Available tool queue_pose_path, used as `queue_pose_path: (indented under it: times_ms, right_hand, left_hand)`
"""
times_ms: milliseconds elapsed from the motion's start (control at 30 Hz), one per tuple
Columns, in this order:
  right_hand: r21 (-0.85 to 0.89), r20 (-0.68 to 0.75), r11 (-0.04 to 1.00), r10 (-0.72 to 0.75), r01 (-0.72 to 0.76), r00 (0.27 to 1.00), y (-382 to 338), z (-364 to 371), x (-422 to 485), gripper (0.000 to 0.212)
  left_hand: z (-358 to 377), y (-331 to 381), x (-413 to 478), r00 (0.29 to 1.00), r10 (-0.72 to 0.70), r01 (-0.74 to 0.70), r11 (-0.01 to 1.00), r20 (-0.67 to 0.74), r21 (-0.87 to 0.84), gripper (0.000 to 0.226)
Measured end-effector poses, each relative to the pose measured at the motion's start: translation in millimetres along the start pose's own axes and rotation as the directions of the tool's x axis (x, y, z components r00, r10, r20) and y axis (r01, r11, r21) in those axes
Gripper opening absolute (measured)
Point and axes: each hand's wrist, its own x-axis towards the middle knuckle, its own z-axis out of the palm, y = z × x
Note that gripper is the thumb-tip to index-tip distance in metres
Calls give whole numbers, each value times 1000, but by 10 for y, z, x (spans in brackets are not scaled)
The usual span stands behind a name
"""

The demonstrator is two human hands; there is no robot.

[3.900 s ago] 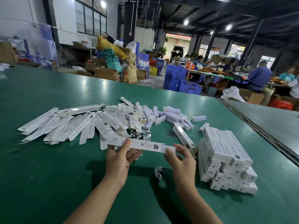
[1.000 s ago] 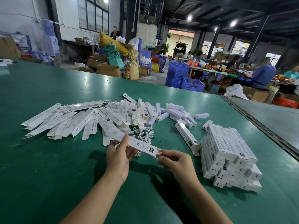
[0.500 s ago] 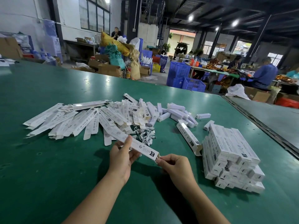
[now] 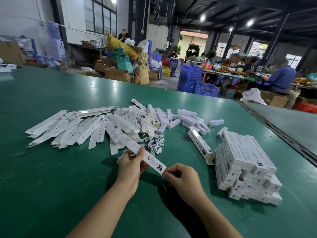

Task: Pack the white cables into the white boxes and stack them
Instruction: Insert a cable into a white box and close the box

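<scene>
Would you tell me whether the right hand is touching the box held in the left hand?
Touching. The head view shows the right hand pinching the near end of the white box, which the left hand grips mid-length.

White packaging on a green counter [image 4: 51, 177], bright colours behind.

The counter is deep green with pale glare spots; the flat box sleeves [image 4: 82, 133] are white with small black and grey print, some faces cream. The nearest box [image 4: 152, 160] is white with a black square mark and a round black logo. The stacked boxes [image 4: 245, 162] are white with grey lettering and black labels; the cables [image 4: 154, 143] are white. Behind stand blue crates [image 4: 190, 78], brown cartons [image 4: 116, 73], a yellow sack [image 4: 120, 45], a teal sack [image 4: 121, 60], a red crate [image 4: 307, 107] and a worker's blue jacket [image 4: 281, 78].
</scene>
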Motion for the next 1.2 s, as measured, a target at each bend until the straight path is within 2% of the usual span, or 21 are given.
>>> queue_pose_path:
  times_ms: [333, 500, 733, 967, 1100, 1200]
  right_hand:
    - [21, -5, 1000, -9, 9, 1000, -8, 9, 1, 15]
    - [44, -81, 998, -41, 44, 996, -7, -18, -3, 15]
    - [33, -66, 992, -116, 118, 991, -33, -22, -20, 16]
    - [71, -93, 991, -110, 117, 990, -51, -15, -28, 13]
    - [88, -115, 989, -105, 116, 988, -64, -22, -30, 13]
    - [92, -113, 989, -105, 116, 988, -72, -17, -35, 12]
  left_hand:
    - [-1, -5, 12, 1000, -2, 2, 1000, -15, 3, 20]
    - [-9, 6, -1, 998, -45, 44, 999, 53, 22, 18]
    - [-1, 11, -32, 994, -56, 52, 998, 91, 43, 17]
    - [41, -6, -85, 984, -105, 102, 994, 141, 29, 14]
    - [59, -43, -105, 990, -59, 49, 995, 130, 82, 23]
    - [57, -66, -110, 996, -15, 5, 995, 93, 102, 43]
